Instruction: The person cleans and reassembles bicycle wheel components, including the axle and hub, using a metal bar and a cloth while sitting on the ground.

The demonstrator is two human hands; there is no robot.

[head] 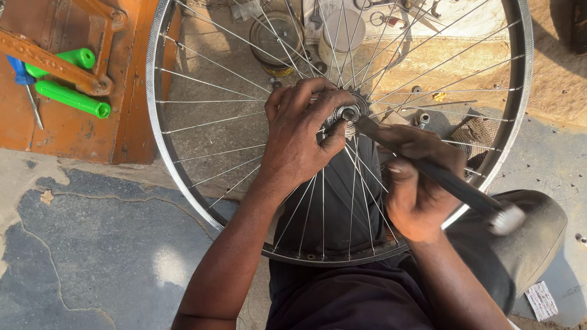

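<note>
Across the lap, spoked bicycle wheel [175,117] lying flat, left hand [299,135] clamped around hub [349,113] at centre, right hand [415,190] fisted on dark wrench [460,188] reaching hub, green-handled tool [73,98] well left on ground.

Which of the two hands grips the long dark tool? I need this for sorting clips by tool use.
The right hand grips the long dark metal tool, its tip at the hub; the left hand only clasps the hub.

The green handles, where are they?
In the head view, the green handles lie at the upper left on the orange metal frame, beside a blue screwdriver, left of the wheel rim.
</note>
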